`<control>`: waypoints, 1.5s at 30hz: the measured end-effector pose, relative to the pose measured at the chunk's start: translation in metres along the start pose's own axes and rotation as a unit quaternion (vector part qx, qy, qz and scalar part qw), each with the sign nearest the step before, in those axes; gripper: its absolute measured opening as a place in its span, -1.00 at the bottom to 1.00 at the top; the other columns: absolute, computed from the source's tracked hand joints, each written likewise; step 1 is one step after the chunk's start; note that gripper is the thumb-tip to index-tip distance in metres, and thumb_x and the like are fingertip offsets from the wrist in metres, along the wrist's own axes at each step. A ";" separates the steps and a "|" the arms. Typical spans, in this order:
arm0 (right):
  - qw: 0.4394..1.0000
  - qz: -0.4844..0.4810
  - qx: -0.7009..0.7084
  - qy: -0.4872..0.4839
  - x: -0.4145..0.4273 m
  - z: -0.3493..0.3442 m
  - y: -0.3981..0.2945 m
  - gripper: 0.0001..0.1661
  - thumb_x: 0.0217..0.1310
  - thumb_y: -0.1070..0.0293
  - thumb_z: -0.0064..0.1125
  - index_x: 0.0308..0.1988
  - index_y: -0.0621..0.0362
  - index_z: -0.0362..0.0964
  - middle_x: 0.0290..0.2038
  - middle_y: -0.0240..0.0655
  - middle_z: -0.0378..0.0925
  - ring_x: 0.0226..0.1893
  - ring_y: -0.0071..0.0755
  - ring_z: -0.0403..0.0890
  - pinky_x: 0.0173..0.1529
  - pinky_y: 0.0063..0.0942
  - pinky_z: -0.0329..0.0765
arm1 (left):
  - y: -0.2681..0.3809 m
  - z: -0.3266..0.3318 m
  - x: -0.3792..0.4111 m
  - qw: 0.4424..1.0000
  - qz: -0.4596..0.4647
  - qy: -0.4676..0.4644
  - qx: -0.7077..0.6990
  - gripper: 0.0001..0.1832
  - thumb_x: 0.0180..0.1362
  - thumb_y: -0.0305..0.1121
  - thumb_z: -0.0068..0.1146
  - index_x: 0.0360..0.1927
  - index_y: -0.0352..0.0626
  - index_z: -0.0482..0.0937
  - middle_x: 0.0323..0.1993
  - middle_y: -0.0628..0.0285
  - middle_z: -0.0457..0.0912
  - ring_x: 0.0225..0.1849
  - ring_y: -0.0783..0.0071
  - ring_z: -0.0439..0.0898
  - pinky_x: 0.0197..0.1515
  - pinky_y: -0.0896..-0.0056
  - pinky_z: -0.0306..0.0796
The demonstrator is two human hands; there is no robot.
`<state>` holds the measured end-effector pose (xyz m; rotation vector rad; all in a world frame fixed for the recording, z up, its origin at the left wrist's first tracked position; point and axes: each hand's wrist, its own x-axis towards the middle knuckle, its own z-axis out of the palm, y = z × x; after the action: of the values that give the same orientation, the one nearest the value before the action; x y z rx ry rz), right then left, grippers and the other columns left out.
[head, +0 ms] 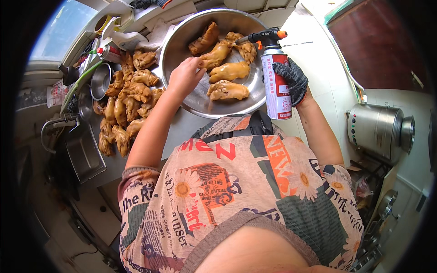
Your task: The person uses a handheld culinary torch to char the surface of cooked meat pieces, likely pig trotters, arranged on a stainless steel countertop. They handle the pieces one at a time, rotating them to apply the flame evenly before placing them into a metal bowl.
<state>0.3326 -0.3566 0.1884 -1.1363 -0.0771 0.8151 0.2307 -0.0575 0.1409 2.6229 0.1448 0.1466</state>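
Observation:
My bare left hand (187, 75) reaches over a wide stainless steel basin (195, 98), its fingertips gripping the near end of a browned pig's trotter (216, 54). In my right hand (292, 79), which wears a dark knitted glove, is a butane torch (275, 76) with a black head and orange knob on an upright gas canister. Its metal nozzle points left, close to the held trotter and another trotter (246, 49); no flame can be made out. More trotters, including a pale one (229, 71) and one nearest me (228, 90), lie in the basin.
A heap of trotters (131, 99) covers the counter left of the basin. Beyond it stand a white spray bottle (124, 37), a red-capped can (109, 53) and a metal bowl (101, 81). A sink (84, 152) is at left, and a steel cylindrical appliance (377, 128) at right.

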 end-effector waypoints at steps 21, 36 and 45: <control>1.000 -0.024 -0.001 -0.003 0.006 -0.004 0.008 -0.53 0.15 0.29 0.28 0.05 0.14 0.38 -0.23 -0.34 0.58 -0.31 -0.51 0.64 -0.24 -0.51 0.65 | 0.013 0.036 -0.055 0.977 -0.020 0.191 -0.098 -0.61 0.19 -0.21 0.15 -0.67 -0.16 0.38 -0.65 0.08 0.40 -0.61 0.06 0.42 -0.56 0.18 0.26; 0.998 -0.012 -0.060 -0.014 0.012 0.011 0.006 -0.48 0.11 0.22 0.30 0.04 0.17 0.38 -0.25 -0.32 0.57 -0.32 -0.46 0.63 -0.21 -0.48 0.64 | 0.013 0.040 -0.052 0.975 -0.012 0.204 -0.089 -0.63 0.18 -0.23 0.14 -0.68 -0.15 0.40 -0.64 0.10 0.43 -0.60 0.08 0.45 -0.56 0.19 0.30; 0.996 -0.012 -0.068 -0.048 0.008 0.032 0.000 -0.45 0.09 0.20 0.32 0.04 0.17 0.38 -0.23 -0.29 0.57 -0.29 -0.42 0.63 -0.17 -0.44 0.64 | 0.012 0.040 -0.051 0.976 -0.008 0.209 -0.061 -0.62 0.19 -0.20 0.12 -0.68 -0.15 0.40 -0.64 0.11 0.44 -0.60 0.09 0.46 -0.56 0.19 0.31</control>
<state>0.3241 -0.3270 0.2005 -1.2222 -0.2291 0.8540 0.1865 -0.0936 0.1078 2.4332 0.2898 0.6802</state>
